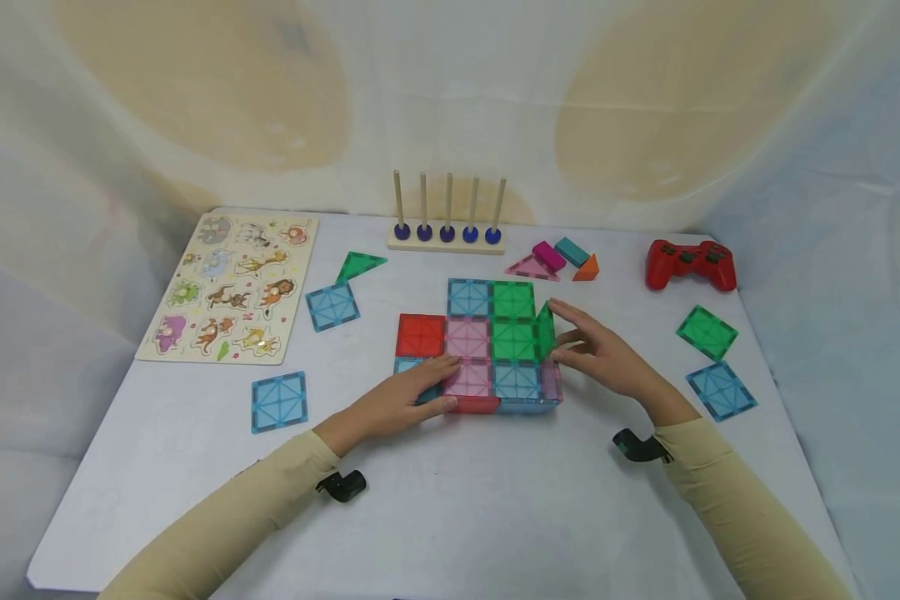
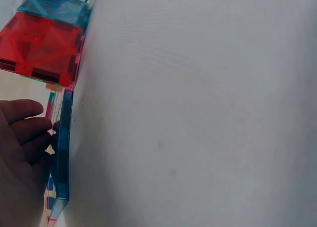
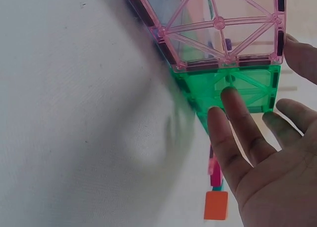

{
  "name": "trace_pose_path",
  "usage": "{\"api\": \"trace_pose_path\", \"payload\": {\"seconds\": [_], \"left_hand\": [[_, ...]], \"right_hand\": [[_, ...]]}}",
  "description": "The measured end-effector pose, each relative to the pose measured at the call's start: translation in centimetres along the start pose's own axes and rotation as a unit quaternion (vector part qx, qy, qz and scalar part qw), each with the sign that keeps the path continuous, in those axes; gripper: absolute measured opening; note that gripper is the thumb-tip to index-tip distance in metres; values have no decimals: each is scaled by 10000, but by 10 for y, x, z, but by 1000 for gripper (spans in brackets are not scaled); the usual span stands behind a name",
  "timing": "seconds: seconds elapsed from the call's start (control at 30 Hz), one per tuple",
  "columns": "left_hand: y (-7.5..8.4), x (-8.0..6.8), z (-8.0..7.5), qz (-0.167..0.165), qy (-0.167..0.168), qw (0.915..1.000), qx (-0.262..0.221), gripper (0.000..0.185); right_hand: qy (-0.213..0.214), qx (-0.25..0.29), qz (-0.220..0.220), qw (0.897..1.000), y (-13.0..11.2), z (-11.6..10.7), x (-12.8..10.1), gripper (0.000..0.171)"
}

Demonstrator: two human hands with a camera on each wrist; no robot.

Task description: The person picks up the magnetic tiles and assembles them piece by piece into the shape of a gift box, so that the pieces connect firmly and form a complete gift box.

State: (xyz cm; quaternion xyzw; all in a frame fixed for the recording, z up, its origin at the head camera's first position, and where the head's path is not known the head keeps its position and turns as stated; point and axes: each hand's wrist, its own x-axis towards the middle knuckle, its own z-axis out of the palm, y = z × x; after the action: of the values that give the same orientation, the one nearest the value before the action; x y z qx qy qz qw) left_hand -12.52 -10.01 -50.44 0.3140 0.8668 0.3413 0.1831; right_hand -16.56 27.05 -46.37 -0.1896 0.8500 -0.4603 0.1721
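A flat patch of coloured magnetic tiles (image 1: 487,342) lies mid-table, with low walls along its near side. My left hand (image 1: 412,392) rests with straight fingers on its left part, next to the red tile (image 1: 421,335). In the left wrist view the fingers (image 2: 29,133) lie against the edge of a blue tile (image 2: 62,153), below the red tile (image 2: 42,49). My right hand (image 1: 592,350) touches an upright green tile (image 1: 545,332) at the patch's right edge. In the right wrist view straight fingers (image 3: 233,123) press that green tile (image 3: 247,86), which joins a pink tile (image 3: 218,29).
An animal puzzle board (image 1: 228,287) lies far left. A peg stand (image 1: 447,233) and small blocks (image 1: 562,260) sit at the back, a red game controller (image 1: 692,264) at back right. Loose tiles lie left (image 1: 279,402), (image 1: 332,306) and right (image 1: 707,332), (image 1: 721,390).
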Motion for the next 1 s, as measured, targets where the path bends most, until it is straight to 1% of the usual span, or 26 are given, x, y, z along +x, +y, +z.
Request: {"api": "trace_pose_path", "payload": {"seconds": [0.2, 0.37, 0.47, 0.6, 0.67, 0.8, 0.9, 1.0], "left_hand": [[0, -2, 3, 151, 119, 9998, -42, 67], [3, -5, 7, 241, 393, 9989, -42, 64], [7, -8, 10, 115, 620, 9980, -12, 66], [9, -11, 17, -199, 863, 9960, 131, 70], [9, -12, 19, -303, 937, 9950, 170, 72], [9, -11, 18, -493, 926, 9945, 50, 75], [5, -10, 12, -646, 762, 9950, -29, 76], [-2, -6, 2, -704, 609, 9956, -109, 77]], "right_hand": [[55, -29, 192, 9998, 2, 1, 3, 78], [122, 124, 280, 9995, 3, 3, 9, 73], [148, 307, 231, 9992, 6, 3, 13, 72], [102, 512, 200, 9984, 10, 4, 18, 70], [87, 603, 206, 9979, 10, 4, 19, 70], [117, 698, 216, 9973, 9, 4, 18, 70], [174, 709, 276, 9970, 8, 6, 16, 70], [294, 727, 336, 9964, 9, 8, 14, 72]]}}
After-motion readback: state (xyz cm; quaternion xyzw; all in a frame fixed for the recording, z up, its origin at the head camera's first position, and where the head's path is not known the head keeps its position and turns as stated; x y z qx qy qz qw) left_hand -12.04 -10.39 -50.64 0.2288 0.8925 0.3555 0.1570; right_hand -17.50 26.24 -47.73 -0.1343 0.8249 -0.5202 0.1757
